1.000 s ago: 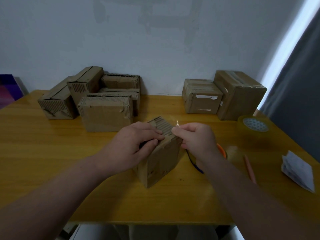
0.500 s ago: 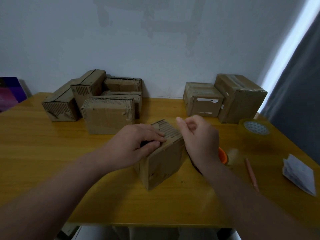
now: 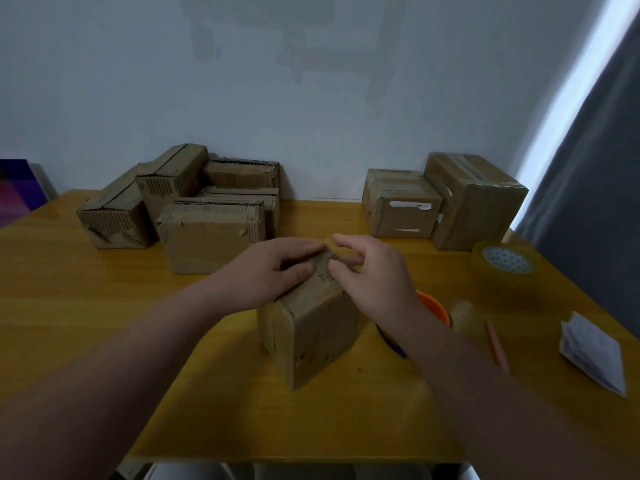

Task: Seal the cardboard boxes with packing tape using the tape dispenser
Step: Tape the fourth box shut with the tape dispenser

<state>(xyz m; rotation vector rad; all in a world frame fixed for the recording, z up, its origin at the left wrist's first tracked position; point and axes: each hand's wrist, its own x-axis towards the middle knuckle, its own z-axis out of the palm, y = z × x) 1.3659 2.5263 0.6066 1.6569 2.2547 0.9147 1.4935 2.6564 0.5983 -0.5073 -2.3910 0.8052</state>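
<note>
Centrally, both hands (image 3: 332, 271) press atop the small cardboard box (image 3: 311, 327).

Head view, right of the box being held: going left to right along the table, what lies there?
Orange-rimmed tape dispenser → small clear tape roll → pink pencil → large clear tape roll → folded white paper.

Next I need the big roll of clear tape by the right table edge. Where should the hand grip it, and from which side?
Probably from above with the right hand: the tape roll lies flat with its core opening up. Pinch across the outer rim, or hook fingers into the core. Nothing seems to stand close around it.
</note>
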